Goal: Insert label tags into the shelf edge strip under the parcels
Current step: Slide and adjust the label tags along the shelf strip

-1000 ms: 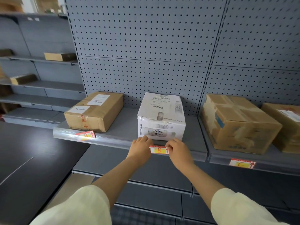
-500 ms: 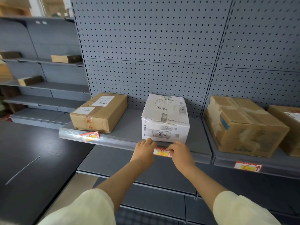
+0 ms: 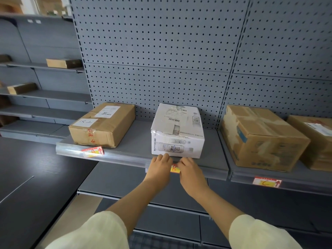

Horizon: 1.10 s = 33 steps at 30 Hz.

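A red-and-yellow label tag (image 3: 175, 168) sits at the shelf edge strip (image 3: 125, 158), directly below the white parcel (image 3: 177, 131), with only its middle showing between the two hands. The left hand (image 3: 160, 165) covers the tag's left end, knuckles up, fingers curled down together onto the strip. The right hand (image 3: 190, 170) presses on the right end the same way, fingers together, wrist angled inward. Both forearms reach up and forward from pale sleeves. Further left along the strip, another tag (image 3: 93, 151) sits below the brown parcel (image 3: 102, 124); on the neighbouring shelf to the right, a third tag (image 3: 266, 182) sits below a large carton (image 3: 262, 138).
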### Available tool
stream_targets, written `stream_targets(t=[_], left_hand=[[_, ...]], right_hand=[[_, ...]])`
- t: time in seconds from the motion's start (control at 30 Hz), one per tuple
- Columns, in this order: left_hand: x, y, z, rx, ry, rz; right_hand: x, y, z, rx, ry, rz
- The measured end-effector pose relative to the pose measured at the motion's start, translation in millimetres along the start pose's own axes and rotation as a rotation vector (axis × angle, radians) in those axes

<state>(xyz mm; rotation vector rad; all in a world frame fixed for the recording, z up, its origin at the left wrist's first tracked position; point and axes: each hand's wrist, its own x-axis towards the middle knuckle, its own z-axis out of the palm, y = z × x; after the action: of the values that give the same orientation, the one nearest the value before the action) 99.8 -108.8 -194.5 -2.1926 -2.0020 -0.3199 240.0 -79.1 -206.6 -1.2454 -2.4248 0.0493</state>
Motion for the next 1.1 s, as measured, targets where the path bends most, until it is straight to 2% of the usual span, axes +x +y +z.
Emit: stream_targets(t=[0.07,0.37,0.53,0.63,0.77,0.97,1.1], left_hand=[[0.8,1.2,0.8,-0.014,-0.003,-0.001],[-0.9,3.2,-0.4,-0.058,-0.007,-0.008],[-4.4,-0.4,-0.7,-0.081,-0.060,0.000],[-9.3,-10.4,0.4,-0.137,-0.060,0.021],[-34.8,-40.0,2.7,-0.139,-0.013,-0.140],[-71.8,-129.8,3.4,-0.072,0.052,-0.397],[-79.6,-194.3,-10.1,-0.074,0.130,-0.506]], right_hand=[[0.3,-1.9,0.8,0.003,-0.018,-0.046],[-2.3,0.2,-0.8,0.024,0.013,-0.042],[-2.0,-3.8,-1.7,-0.012,-0.032,-0.027],[-1.4,-7.0,-0.8,-0.001,0.018,-0.004],[8.3,-18.7,18.0,-0.019,0.098,-0.057],[41.4,-101.5,50.9,0.049,0.068,-0.269],[83.1,-158.8,74.3,0.134,0.044,-0.253]])
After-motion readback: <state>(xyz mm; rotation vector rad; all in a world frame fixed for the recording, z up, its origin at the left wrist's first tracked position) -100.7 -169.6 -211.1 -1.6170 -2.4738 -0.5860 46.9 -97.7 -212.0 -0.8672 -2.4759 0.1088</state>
